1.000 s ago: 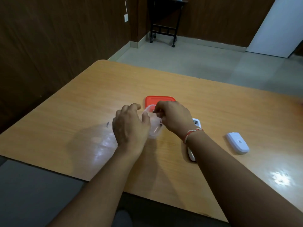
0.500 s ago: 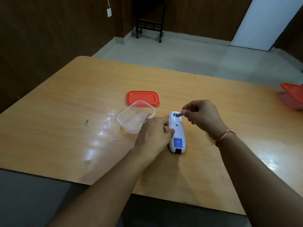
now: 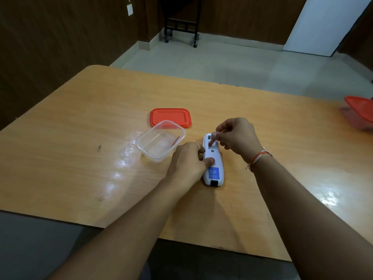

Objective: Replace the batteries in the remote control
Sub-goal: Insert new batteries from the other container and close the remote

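Observation:
A white remote control (image 3: pixel 214 172) lies face down on the wooden table (image 3: pixel 80 138), its battery bay uncovered at the far end. My left hand (image 3: pixel 187 162) grips its left side, thumb across the back. My right hand (image 3: pixel 236 136) pinches a small red battery (image 3: pixel 212 142), tilted with its lower end in the open bay. A second red battery (image 3: pixel 175 142) lies inside the clear plastic container (image 3: pixel 161 140) to the left of the remote.
The container's red lid (image 3: pixel 170 117) lies flat just behind it. Another red-lidded container (image 3: pixel 360 114) sits at the table's right edge. A black wheeled stand (image 3: pixel 180 23) is on the floor beyond the table.
Both hands left the clear container and moved right to the remote. My right hand has lowered the battery from above the remote into the open bay.

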